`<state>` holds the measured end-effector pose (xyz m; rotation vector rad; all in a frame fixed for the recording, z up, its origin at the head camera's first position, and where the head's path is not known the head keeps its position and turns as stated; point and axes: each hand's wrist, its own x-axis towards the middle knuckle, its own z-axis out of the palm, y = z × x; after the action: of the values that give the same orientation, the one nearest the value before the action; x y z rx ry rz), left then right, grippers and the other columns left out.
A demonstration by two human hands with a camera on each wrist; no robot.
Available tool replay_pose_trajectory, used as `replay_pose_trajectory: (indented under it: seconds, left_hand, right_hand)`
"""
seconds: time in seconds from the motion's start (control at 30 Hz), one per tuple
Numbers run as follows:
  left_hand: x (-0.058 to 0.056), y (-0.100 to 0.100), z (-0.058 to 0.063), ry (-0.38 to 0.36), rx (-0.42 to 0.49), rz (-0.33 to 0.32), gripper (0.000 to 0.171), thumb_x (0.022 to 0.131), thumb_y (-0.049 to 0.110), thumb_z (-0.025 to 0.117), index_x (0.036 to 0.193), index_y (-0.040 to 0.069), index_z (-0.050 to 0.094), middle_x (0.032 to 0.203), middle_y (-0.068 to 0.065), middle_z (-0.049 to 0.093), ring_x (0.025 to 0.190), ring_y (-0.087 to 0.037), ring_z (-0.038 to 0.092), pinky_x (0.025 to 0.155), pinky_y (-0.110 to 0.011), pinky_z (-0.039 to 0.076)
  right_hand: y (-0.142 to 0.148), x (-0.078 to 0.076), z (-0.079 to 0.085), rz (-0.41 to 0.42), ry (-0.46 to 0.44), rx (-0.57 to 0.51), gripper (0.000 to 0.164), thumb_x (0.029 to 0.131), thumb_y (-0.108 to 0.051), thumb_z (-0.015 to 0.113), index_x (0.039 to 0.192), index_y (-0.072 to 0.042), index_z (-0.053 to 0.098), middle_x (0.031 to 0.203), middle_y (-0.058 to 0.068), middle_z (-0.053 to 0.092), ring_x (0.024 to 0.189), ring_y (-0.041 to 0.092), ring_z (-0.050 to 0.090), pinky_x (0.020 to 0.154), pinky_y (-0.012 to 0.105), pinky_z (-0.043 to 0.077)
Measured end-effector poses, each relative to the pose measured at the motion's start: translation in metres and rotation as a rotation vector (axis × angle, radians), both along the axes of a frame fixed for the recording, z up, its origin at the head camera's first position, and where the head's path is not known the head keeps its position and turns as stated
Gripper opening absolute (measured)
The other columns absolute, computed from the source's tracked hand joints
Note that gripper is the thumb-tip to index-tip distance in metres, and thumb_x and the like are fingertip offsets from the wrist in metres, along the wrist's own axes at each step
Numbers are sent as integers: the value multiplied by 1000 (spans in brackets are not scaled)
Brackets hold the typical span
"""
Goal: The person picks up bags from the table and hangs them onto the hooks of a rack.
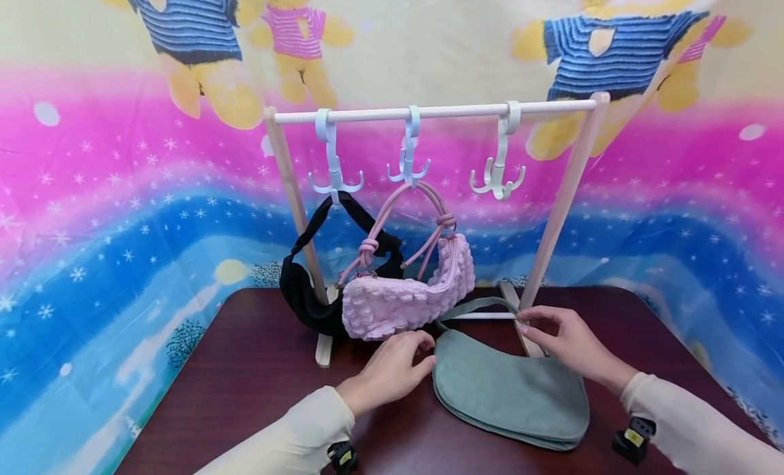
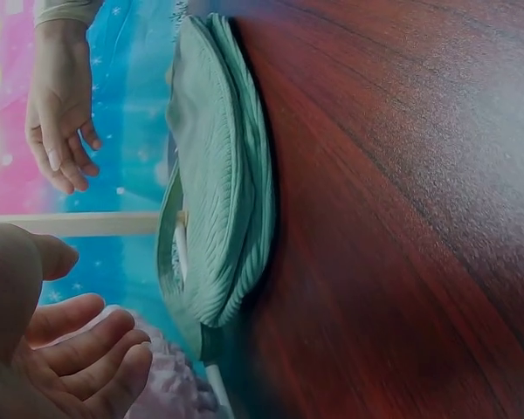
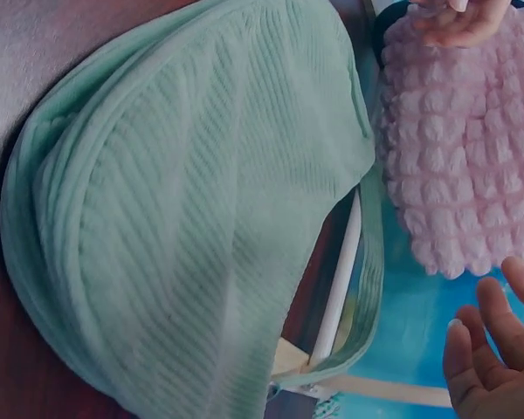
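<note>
A sage-green ribbed shoulder bag (image 1: 511,390) lies on the dark wooden table, its strap (image 3: 371,271) arching toward the rack's base. My left hand (image 1: 392,369) hovers by the bag's left end, fingers loosely bent and holding nothing. On the other side, my right hand (image 1: 569,342) is above the bag's right end near the strap. Both wrist views show that hand's relaxed fingers (image 3: 485,349) apart from the bag. Just behind the left hand hangs a pink bubble-textured handbag (image 1: 404,305), with a black bag (image 1: 300,295) partly hidden behind it.
A wooden rack with a white rail (image 1: 459,111) stands across the table (image 1: 245,393). A blue hook (image 1: 335,169) bears the black bag, another blue hook (image 1: 407,158) the pink one. The pale hook (image 1: 499,169) at right bears nothing. A patterned cloth (image 1: 122,223) hangs behind.
</note>
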<state>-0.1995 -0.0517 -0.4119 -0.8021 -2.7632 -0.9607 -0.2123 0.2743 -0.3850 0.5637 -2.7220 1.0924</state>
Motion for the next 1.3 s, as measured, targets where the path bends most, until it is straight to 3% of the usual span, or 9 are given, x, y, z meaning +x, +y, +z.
replay_pose_trajectory:
  seconds: [0.1, 0.23, 0.4, 0.6, 0.8, 1.3]
  left_hand:
    - [-2, 5, -3, 12, -20, 5, 24, 96, 23, 67, 116, 10, 70, 109, -2, 73, 99, -15, 67, 85, -29, 54]
    - [-5, 10, -7, 22, -51, 13, 26, 96, 25, 67, 118, 11, 69, 112, -2, 72, 103, -14, 67, 88, -30, 54]
    - [-8, 15, -12, 24, -97, 24, 29, 96, 27, 68, 121, 12, 67, 116, -3, 70, 109, -15, 66, 94, -31, 54]
    - [-13, 22, -15, 39, -125, 18, 35, 96, 27, 66, 127, 10, 65, 124, -5, 68, 118, -17, 64, 100, -33, 52]
    - [-16, 30, -19, 37, -128, 24, 36, 95, 26, 67, 128, 10, 64, 126, -5, 67, 119, -19, 63, 100, -33, 51]
    - [-24, 42, -28, -11, -127, 40, 41, 96, 26, 67, 132, 8, 61, 131, -9, 64, 122, -22, 61, 102, -36, 50]
  right_hand:
    - [6, -2, -3, -29, 0, 34, 24, 98, -22, 67, 120, -12, 71, 118, 12, 73, 99, 3, 65, 75, 26, 53]
    - [12, -4, -5, -66, -8, 70, 23, 98, -21, 67, 119, -11, 71, 115, 9, 73, 106, 20, 66, 78, 27, 51]
    - [18, -6, -11, -91, -57, 88, 29, 98, -22, 67, 122, -6, 69, 118, 15, 72, 111, 33, 65, 77, 29, 50]
    - [29, -10, -22, -113, -146, 116, 38, 99, -25, 66, 128, -1, 64, 124, 22, 68, 108, 33, 66, 73, 33, 52]
    - [37, -12, -30, -114, -201, 111, 41, 100, -22, 64, 131, 4, 60, 120, 21, 69, 104, 29, 68, 71, 30, 53]
    - [40, -15, -37, -111, -215, 127, 39, 100, -19, 64, 130, 6, 60, 116, 20, 70, 102, 28, 68, 71, 29, 53]
